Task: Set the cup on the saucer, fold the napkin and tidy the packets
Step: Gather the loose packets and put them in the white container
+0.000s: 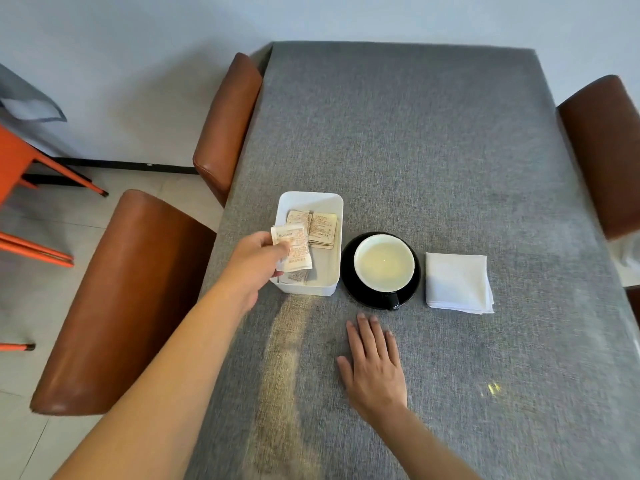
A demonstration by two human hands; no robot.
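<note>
A: Where's the packet?

B: Pinched in the left hand fingers, over the white tray with the others, likely to drop in.

A: The rest?

B: Cup sits on saucer, napkin folded beside. Right hand flat on the table, fingers spread, steadying.

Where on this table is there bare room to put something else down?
The whole far half of the table beyond the white tray is bare, and so is the near right corner below the napkin. The row of tray, saucer and napkin is crowded.
</note>
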